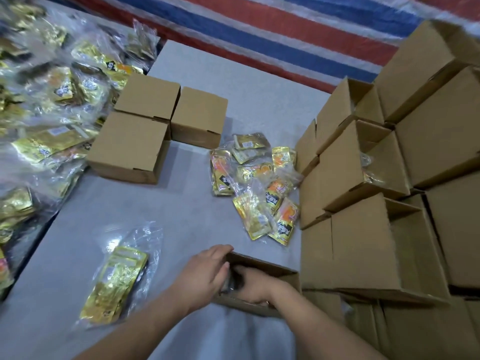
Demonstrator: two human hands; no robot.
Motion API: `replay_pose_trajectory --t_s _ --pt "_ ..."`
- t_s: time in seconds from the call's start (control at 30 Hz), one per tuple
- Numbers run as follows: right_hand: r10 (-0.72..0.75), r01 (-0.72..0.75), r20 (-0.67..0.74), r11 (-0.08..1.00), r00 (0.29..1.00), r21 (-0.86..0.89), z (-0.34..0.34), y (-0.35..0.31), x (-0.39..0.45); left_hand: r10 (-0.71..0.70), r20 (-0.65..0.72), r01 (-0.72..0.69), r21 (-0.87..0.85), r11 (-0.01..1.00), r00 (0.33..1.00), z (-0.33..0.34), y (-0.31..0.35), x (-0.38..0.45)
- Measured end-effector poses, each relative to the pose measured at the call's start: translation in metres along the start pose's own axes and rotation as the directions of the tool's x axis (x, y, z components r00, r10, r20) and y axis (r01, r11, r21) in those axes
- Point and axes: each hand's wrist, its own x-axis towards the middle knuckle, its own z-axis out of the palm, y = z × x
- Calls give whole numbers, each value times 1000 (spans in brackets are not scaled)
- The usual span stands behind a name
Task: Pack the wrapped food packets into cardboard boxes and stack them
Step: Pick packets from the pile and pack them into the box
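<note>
Both hands work at an open box, near centre. Left hand lies on its left rim, fingers straight. Right hand is inside, fingers curled on a dark packet, partly hidden.

Risks, largest first: the stack at right, open boxes leaning, could tip if bumped. The thin cardboard wall may buckle under the left hand. The slick film could slide from the right fingers or snag on the rim.

Materials: tabletop grey, matte. Three shut boxes far left, plain brown, square. Loose packets at centre right, glossy gold foil in crinkled clear bags. One bag lies near left.
</note>
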Motion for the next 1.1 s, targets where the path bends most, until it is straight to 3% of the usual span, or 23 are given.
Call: replay_pose_trajectory --t_s 0.07,0.13,0.3,0.4,0.5,0.57,0.67,0.73,0.8,0.87,0.97,1.1 --pt "-69 80 -110 992 992 101 -7 9 -13 1 -1 -1 4 1000 1000 0 -1 2" --pt "-91 110 -180 989 980 98 -15 16 -21 8 1 -8 -9 1000 1000 0 0 3" --pt "21 -17 73 998 997 -58 -4 1 0 10 -17 -11 -54 998 1000 0 2 0" --pt "104 -102 63 994 993 -37 2 -5 9 11 -24 -12 -41 999 1000 0 4 -2" --pt "83 -85 78 996 993 18 -12 -6 -4 -7 -35 5 -51 999 999 1 6 -1" --pt "33 -33 14 998 999 56 -25 -4 -22 -23 -30 21 -47 999 999 0 6 -2" --pt "-101 161 -245 957 964 239 -34 0 -52 -124 -73 116 -100 988 990 -6 -5 -10" --pt "-109 298 -456 882 883 366 -39 4 -68 -287 -181 261 -154 953 941 -16 -27 -21" --pt "-102 308 -590 915 801 259 -44 12 -71 -418 -305 433 -17 901 856 -29 -61 -36" --pt "-119 172 -612 985 782 29 -45 21 -65 -539 -359 622 176 763 762 -38 -94 -53" --pt "-66 16 -570 996 819 -93 -33 29 -52 -731 -297 788 285 546 614 -40 -121 -75" --pt "-40 -129 -623 966 781 -224 -17 30 -42 -752 -268 798 198 569 602 -34 -132 -81"
